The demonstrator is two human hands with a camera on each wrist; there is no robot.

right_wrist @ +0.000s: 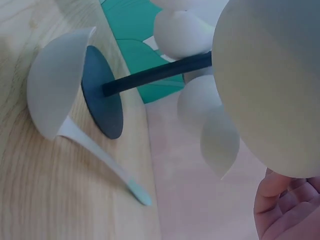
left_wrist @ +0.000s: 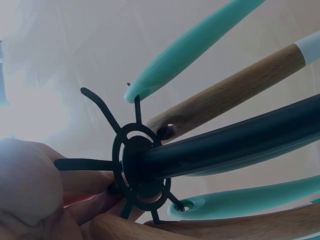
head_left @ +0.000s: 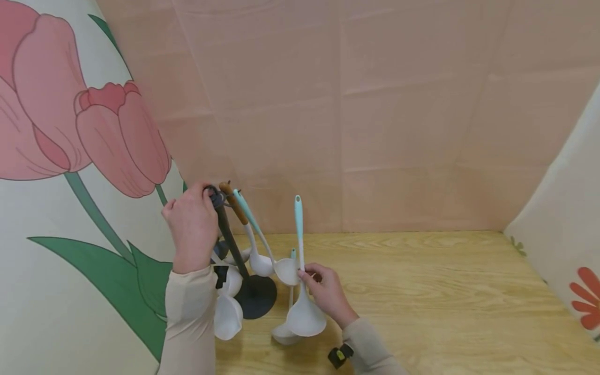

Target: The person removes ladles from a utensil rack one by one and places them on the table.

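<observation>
At the top of a black utensil stand (head_left: 230, 237), my left hand (head_left: 191, 226) grips the hub below its ring of hooks (left_wrist: 116, 155). Several ladles hang from the hooks, among them one with a wooden handle (head_left: 238, 208) and one with a turquoise handle (head_left: 251, 214). My right hand (head_left: 328, 292) pinches the white shaft of another turquoise-handled ladle (head_left: 306, 316), held upright above the table with its bowl down. Behind it, a further ladle (right_wrist: 55, 85) lies on the table beside the stand's round base (right_wrist: 102, 92).
The wooden tabletop (head_left: 422, 291) reaches a pinkish cloth backdrop (head_left: 375, 130) at the back. A tulip-printed cloth (head_left: 108, 208) stands close on the left. Another cloth with a red flower (head_left: 586, 297) borders the right side.
</observation>
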